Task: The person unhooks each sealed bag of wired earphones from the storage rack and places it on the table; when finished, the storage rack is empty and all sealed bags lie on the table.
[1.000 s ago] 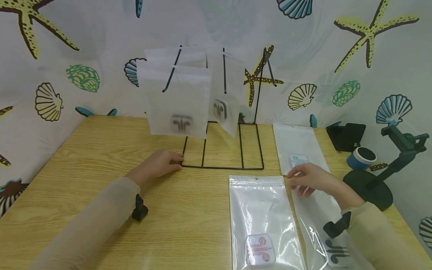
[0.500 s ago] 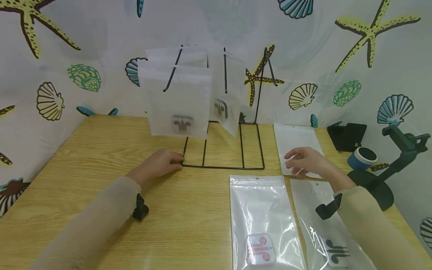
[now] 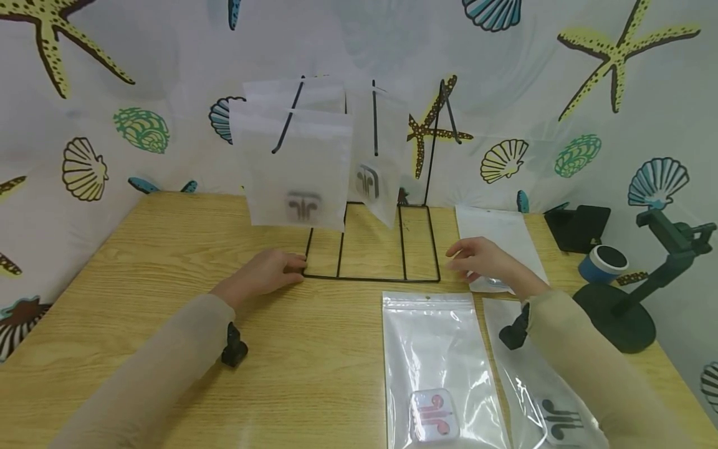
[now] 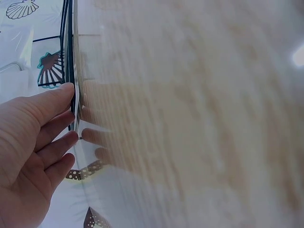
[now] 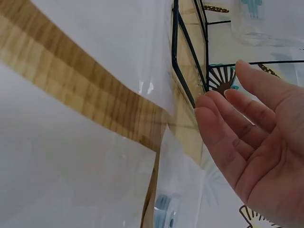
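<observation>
My left hand [image 3: 272,272] rests on the table at the left front corner of a black wire display rack [image 3: 370,279]. In the left wrist view, its thumb and fingertips touch the rack's wire. My right hand [image 3: 479,257] is just right of the rack base, fingers loosely bent and holding nothing. It partly covers a white bag [image 3: 493,224] behind it. Two clear-front zip bags lie nearer: one with pink earphones [image 3: 434,415], the other with grey earphones [image 3: 561,421]. On the rack's hooks hang a front white bag [image 3: 291,168] and a side-turned bag [image 3: 376,162], each with earphones showing through.
The rack's rightmost hook [image 3: 451,118] carries no bag. At the right stand a dark stand with an arm [image 3: 628,312], a blue and white round container [image 3: 603,264] and a black folded object [image 3: 578,227]. A patterned cloth [image 3: 185,50] backs the wooden table.
My right hand has moved left from above the right-hand bags to beside the rack's right front corner. My left hand stays at the rack's left corner.
</observation>
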The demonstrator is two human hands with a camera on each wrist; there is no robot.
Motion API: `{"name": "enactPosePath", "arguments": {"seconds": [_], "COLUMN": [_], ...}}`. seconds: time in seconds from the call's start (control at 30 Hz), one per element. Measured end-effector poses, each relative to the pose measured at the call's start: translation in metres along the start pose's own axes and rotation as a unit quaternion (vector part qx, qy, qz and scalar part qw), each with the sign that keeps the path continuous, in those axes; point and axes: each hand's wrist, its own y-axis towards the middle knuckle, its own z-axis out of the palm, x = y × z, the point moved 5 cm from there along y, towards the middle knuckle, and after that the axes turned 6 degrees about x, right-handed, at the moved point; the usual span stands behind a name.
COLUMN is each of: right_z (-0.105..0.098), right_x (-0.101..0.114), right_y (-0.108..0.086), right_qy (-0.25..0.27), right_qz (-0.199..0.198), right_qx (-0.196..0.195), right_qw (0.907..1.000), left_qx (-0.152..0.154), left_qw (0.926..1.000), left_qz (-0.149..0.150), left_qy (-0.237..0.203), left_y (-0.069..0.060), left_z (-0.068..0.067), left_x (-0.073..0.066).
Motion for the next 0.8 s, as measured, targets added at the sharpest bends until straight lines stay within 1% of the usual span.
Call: {"name": "enactPosePath", "arguments": {"seconds": [0.27, 0.43, 0.8], "right_z": [0.009, 0.017, 0.027], "right_x": [-0.006, -0.008, -0.007], "right_y": [0.017, 0.025, 0.030], "right_qy": [-0.008, -0.026, -0.041], "right_qz": [0.016, 0.028, 0.050], "right_qx": [0.018, 0.023, 0.034], "right_qw": [0.9997, 0.9990, 0.9973], "left_qx": [-0.002, -0.001, -0.004], "left_qw": [1.0000, 1.0000, 1.0000], "left_qz": [0.003, 0.001, 0.005], "left_qy": [0.001, -0.005, -0.005], "left_y": [0.000, 0.000, -0.001], "left_z": [0.001, 0.000, -0.001], "left_x": [0.001, 0.001, 0.001]}}
